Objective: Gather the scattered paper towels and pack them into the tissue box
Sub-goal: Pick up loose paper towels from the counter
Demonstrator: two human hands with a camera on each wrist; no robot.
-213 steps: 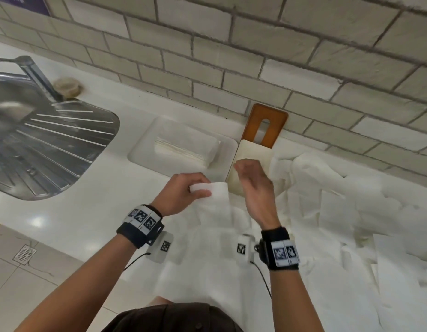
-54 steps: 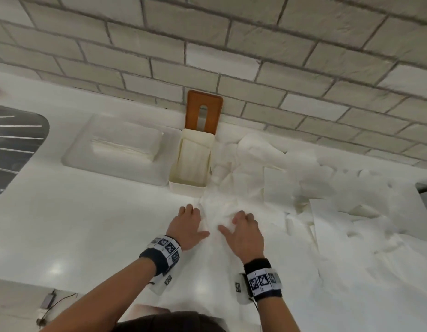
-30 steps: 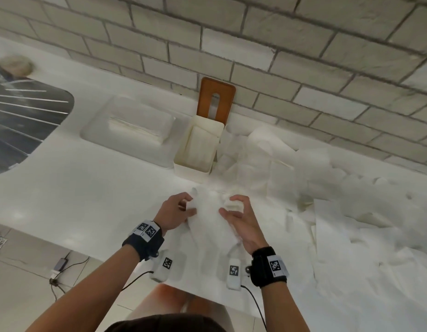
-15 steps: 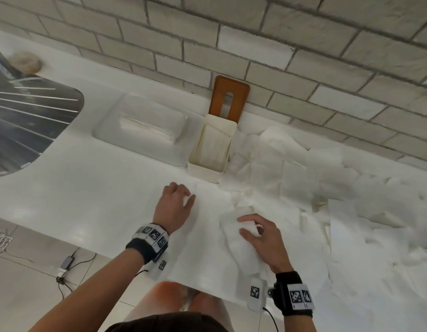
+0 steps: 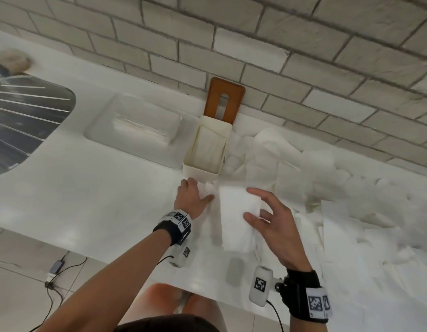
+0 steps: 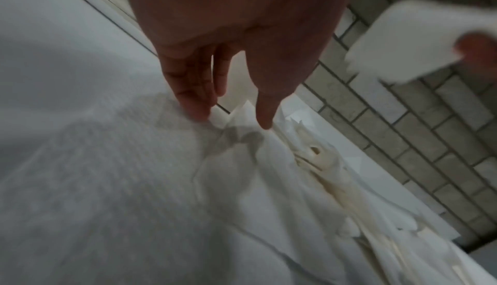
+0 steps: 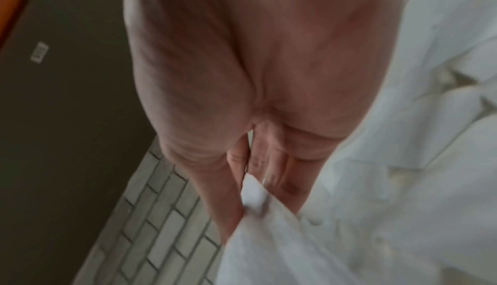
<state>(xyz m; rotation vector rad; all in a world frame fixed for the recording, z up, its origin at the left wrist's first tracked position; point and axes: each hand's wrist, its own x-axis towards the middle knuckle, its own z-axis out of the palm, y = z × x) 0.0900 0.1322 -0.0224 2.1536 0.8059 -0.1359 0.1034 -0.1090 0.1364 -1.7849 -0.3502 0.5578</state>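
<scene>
Head view: right hand (image 5: 271, 224) pinching folded paper towel (image 5: 238, 216), raised above bench (image 5: 87, 188); left hand (image 5: 192, 198) flat, fingers straight, pressing loose sheets. Tissue box (image 5: 205, 152) just beyond, open-topped, partly filled. Advised: keep fold square, lower flat into box.

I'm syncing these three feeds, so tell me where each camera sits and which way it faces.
Head: looks down over the counter at the tissue box; both forearms, left hand, right hand show.
Left wrist: under the palm, along the fingers to scattered paper towels.
Right wrist: along the palm to the folded towel in its grip.
Shared: that folded towel shows in the head and left wrist views too.
</scene>
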